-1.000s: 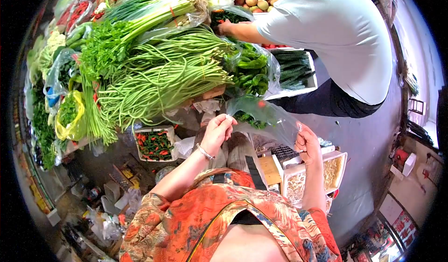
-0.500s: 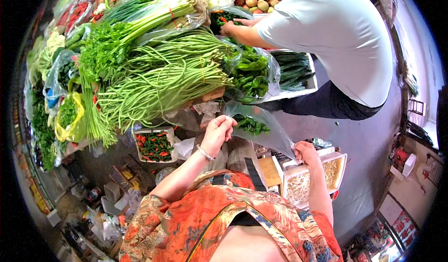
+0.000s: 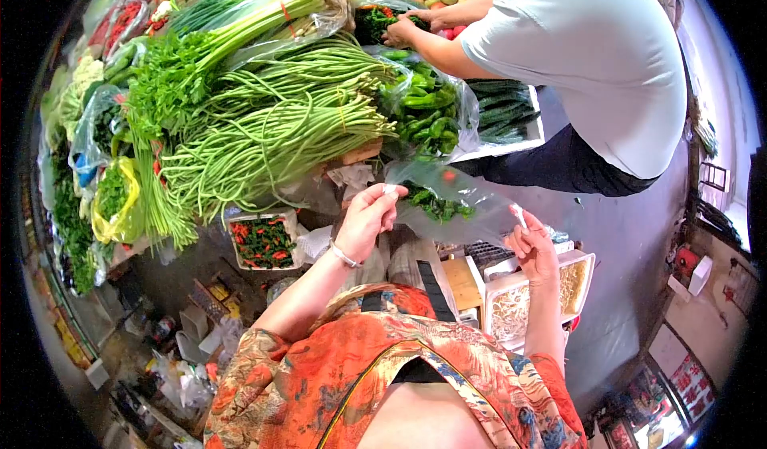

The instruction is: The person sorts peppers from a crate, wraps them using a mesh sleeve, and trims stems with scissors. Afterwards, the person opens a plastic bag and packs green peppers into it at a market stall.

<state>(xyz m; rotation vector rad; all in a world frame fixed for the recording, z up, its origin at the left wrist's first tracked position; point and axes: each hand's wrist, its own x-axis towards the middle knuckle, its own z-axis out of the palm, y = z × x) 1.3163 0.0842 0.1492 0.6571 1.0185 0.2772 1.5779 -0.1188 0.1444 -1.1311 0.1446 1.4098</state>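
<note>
A clear plastic bag (image 3: pixel 491 209) stretches between my two hands, with small green peppers (image 3: pixel 435 204) and a spot of red inside it. My left hand (image 3: pixel 363 224), wearing a bracelet at the wrist, pinches the bag's left edge. On the opposite side, my right hand (image 3: pixel 535 245) grips the bag's other corner, a bit of plastic sticking up between thumb and fingers. Beyond the bag lie larger green peppers (image 3: pixel 427 117) in an open plastic bag. Long beans (image 3: pixel 280 141) are heaped at the left, near my left hand.
A person in a light shirt (image 3: pixel 591 65) stands at right, hands in a pile of dark green and red peppers (image 3: pixel 374 25). White boxes hold cucumbers (image 3: pixel 503 112) and red-green chillies (image 3: pixel 264 243). Below my right hand sits a box of pale sprouts (image 3: pixel 511 313).
My right hand has risen a little, its fingers turned upward, and the bag is pulled wider. A red spot now shows inside. The other person has both hands over the peppers.
</note>
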